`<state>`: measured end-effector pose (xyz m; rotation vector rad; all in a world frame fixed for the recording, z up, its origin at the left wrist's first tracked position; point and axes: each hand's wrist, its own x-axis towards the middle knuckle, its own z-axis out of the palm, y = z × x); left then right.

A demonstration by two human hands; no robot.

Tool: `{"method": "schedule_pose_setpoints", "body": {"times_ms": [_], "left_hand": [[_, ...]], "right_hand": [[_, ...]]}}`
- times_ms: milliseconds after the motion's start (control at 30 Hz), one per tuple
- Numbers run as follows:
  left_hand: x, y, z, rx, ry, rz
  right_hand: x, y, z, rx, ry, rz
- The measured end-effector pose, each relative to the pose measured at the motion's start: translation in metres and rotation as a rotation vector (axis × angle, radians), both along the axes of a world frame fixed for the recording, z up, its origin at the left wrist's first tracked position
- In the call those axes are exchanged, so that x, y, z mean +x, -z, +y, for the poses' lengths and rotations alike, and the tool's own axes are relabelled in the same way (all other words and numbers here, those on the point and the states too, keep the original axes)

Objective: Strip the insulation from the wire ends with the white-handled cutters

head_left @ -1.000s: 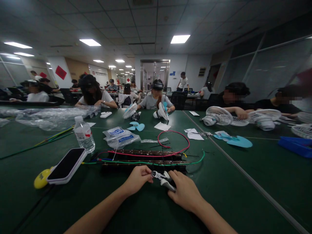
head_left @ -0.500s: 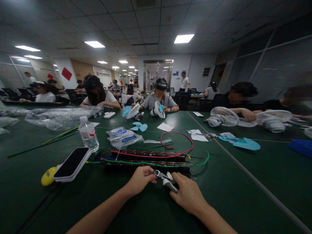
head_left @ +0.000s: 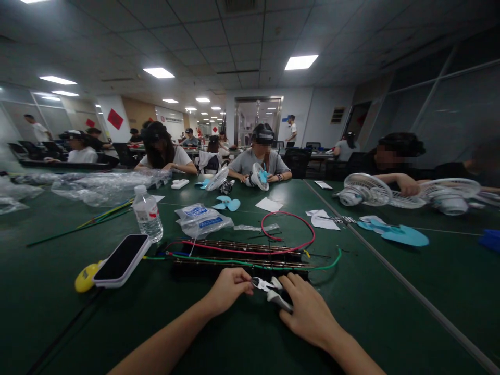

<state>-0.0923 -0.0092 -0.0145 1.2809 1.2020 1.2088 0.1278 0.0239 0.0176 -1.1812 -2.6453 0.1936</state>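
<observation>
My right hand (head_left: 308, 312) is closed round the white handles of small pliers (head_left: 269, 289), whose metal jaws point left. My left hand (head_left: 227, 289) is pinched shut right at the jaw tips, on something too small to make out. Both hands rest on the green table (head_left: 371, 312) just in front of a long dark strip assembly (head_left: 242, 255) with red (head_left: 289, 229) and green wires (head_left: 324, 263) running along it.
A phone in a white case (head_left: 122, 259) lies on a yellow object (head_left: 84, 276) at the left, with a water bottle (head_left: 147, 213) and plastic bags (head_left: 203, 219) behind. Several people sit across the table with small white fans (head_left: 361, 190) and blue blades (head_left: 402, 234).
Both hands keep their hold at the pliers. The view has shifted slightly, so everything sits a little further right in the picture.
</observation>
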Motion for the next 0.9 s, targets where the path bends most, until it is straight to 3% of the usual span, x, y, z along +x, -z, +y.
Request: {"method": "schedule_pose_setpoints", "body": {"times_ms": [433, 900], "left_hand": [[-0.002, -0.004, -0.003, -0.015, 0.049, 0.036], [-0.005, -0.003, -0.001, -0.009, 0.106, 0.013]], "right_hand": [[0.001, -0.012, -0.003, -0.071, 0.010, -0.026], [0.000, -0.013, -0.002, -0.117, -0.013, -0.017]]}}
